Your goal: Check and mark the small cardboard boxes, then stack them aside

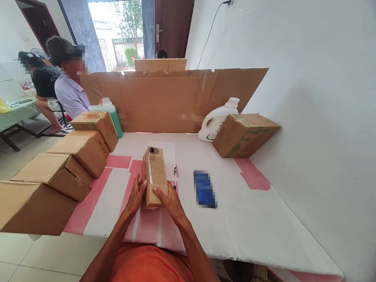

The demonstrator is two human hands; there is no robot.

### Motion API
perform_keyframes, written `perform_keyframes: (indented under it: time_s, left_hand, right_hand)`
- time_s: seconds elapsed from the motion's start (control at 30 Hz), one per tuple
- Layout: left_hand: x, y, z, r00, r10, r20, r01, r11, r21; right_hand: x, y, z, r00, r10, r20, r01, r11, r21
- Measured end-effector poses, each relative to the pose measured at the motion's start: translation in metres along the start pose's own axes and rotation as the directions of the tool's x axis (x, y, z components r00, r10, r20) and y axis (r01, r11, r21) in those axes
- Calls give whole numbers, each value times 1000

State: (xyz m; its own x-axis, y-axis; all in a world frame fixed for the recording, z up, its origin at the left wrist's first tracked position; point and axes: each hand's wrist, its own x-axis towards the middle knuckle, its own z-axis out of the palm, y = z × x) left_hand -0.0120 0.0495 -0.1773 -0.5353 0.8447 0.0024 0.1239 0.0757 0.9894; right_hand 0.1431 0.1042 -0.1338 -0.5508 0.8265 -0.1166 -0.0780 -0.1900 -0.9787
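Between my two hands is a long, narrow cardboard box, with a dark scribbled round mark near its far end and a whitish strip along its top. My left hand presses against the box's left side, its fingers partly hidden. From the right, my right hand grips the near end, thumb on top and the other fingers out of sight. Just right of the box lies a pen on the cloth. Farther right is a flat blue item, blurred so that its kind is not clear.
Several cardboard boxes line the table's left edge. Behind them stands a bottle of green liquid. At the back right are a white jug and another carton. A cardboard panel closes the far side; two people sit at left.
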Motion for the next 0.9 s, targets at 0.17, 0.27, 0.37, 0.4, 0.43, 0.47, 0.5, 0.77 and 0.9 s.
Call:
perform_keyframes:
  time_s: [0.17, 0.27, 0.37, 0.4, 0.43, 0.47, 0.5, 0.77, 0.9]
  left_hand:
    - [-15, 14, -40, 987, -79, -143, 83, 996, 21]
    - [-35, 28, -73, 941, 130, -311, -73, 980, 188]
    - [-57, 38, -100, 818, 308, -486, -90, 903, 421]
    - [-64, 38, -106, 769, 350, -535, -65, 875, 479]
    - [-70, 37, -110, 722, 391, -570, -41, 847, 529]
    - [-76, 34, -112, 682, 435, -587, -29, 818, 574]
    - [-80, 29, -113, 650, 483, -587, -30, 788, 616]
    - [-95, 2, -110, 726, 463, -509, -143, 825, 547]
    - [-110, 4, -113, 692, 571, -442, -210, 745, 633]
  right_hand:
    - [16, -12, -8, 923, 61, 380, -105, 990, 97]
    - [25, -20, 12, 834, 7, 552, -56, 996, 72]
    - [35, -22, 51, 808, -8, 589, -22, 999, 44]
    - [38, -21, 65, 814, -23, 580, -9, 999, 51]
    - [40, -18, 80, 819, -40, 573, 2, 998, 65]
    - [42, -15, 93, 827, -53, 560, 6, 996, 86]
    - [44, -10, 105, 840, -57, 539, -3, 994, 109]
    - [57, 18, 129, 924, 12, 382, -49, 995, 87]
    - [53, 7, 138, 878, -44, 476, -33, 988, 152]
